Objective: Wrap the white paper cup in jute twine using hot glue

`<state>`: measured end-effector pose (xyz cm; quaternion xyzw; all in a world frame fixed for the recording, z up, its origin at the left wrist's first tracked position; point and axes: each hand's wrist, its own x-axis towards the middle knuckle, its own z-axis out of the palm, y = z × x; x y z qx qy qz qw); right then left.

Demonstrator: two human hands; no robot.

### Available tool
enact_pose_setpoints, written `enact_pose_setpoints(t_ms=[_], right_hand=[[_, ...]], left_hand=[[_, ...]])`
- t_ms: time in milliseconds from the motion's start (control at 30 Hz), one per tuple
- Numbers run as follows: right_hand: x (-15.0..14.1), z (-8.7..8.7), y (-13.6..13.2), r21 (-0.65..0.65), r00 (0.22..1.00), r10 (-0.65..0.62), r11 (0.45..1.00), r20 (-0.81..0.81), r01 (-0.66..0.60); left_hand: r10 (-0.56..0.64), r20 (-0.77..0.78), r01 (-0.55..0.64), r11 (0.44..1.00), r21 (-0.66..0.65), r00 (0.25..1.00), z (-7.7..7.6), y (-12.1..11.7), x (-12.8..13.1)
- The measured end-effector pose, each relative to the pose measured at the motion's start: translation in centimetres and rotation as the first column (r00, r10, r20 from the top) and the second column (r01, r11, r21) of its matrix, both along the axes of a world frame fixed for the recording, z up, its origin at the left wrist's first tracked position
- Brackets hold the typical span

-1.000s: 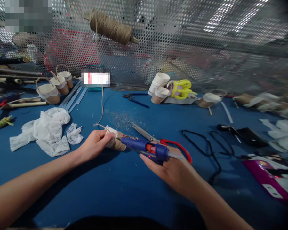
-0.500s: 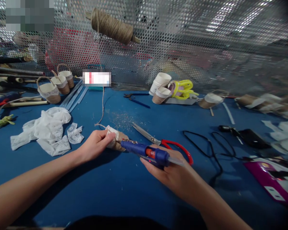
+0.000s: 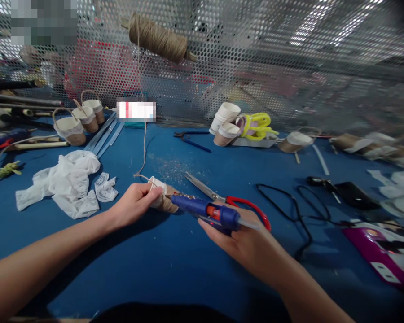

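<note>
My left hand (image 3: 139,202) is closed on a small paper cup (image 3: 169,200) wrapped in brown burlap, which lies tilted with its white opening toward the upper left. A strand of twine (image 3: 144,154) runs down from the spool to the cup's rim, near my thumb. In my right hand (image 3: 237,237) is a blue glue gun (image 3: 198,207), a clear glue stick (image 3: 249,223) poking out of its back. Its nozzle points left, at the cup's side close to my left thumb; whether it touches, I cannot tell. Red-handled scissors (image 3: 218,196) lie just behind the glue gun.
A twine spool (image 3: 158,38) hangs on the perforated metal panel (image 3: 283,76). White lace (image 3: 70,179) lies at left, below several burlap-wrapped cups with handles (image 3: 72,130). Blue pliers (image 3: 193,140), stacked white cups (image 3: 224,117) and yellow-handled scissors (image 3: 257,123) sit farther back. A black cord (image 3: 298,211) and purple power strip (image 3: 377,255) lie right.
The glue gun has shifted very slightly to the right, its nozzle still by the cup. My left hand and the cup stay almost in place.
</note>
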<state>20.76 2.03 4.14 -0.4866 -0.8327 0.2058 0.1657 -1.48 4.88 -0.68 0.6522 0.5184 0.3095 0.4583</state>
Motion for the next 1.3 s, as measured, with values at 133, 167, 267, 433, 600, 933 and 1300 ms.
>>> enact_pose_setpoints(t_ms=[133,167,267,433,600,933,1300], right_hand=[[-0.1,0.2,-0.3,-0.048,0.998,-0.048,0.998,0.045,0.050],[-0.1,0.3,-0.3,-0.058,0.998,-0.051,0.997,0.043,0.053],[-0.1,0.4,-0.2,-0.057,0.999,-0.030,0.998,-0.019,0.029],[-0.1,0.4,0.1,-0.027,0.997,-0.001,1.000,-0.081,-0.002],[0.0,0.5,-0.1,-0.038,0.998,-0.013,0.999,-0.064,0.010],[-0.2,0.7,0.3,-0.023,0.995,-0.023,1.000,-0.096,0.020],[0.2,0.3,0.9,0.068,0.999,0.005,0.998,-0.046,-0.002]], left_hand=[[-0.007,-0.014,0.007,1.000,0.005,1.000,-0.2,0.0,0.0],[-0.007,-0.014,0.007,1.000,0.004,1.000,-0.2,0.0,0.0],[-0.011,-0.002,0.011,1.000,0.005,1.000,-0.1,0.0,-0.1],[-0.024,-0.013,0.024,0.999,0.032,1.000,0.1,-0.1,-0.1],[-0.024,-0.052,0.027,0.998,0.049,0.998,0.0,-0.1,-0.1],[-0.045,-0.031,0.047,0.997,0.062,0.998,-0.1,-0.1,-0.3],[-0.103,-0.033,0.106,0.990,0.090,0.994,-0.1,-0.2,-0.5]])
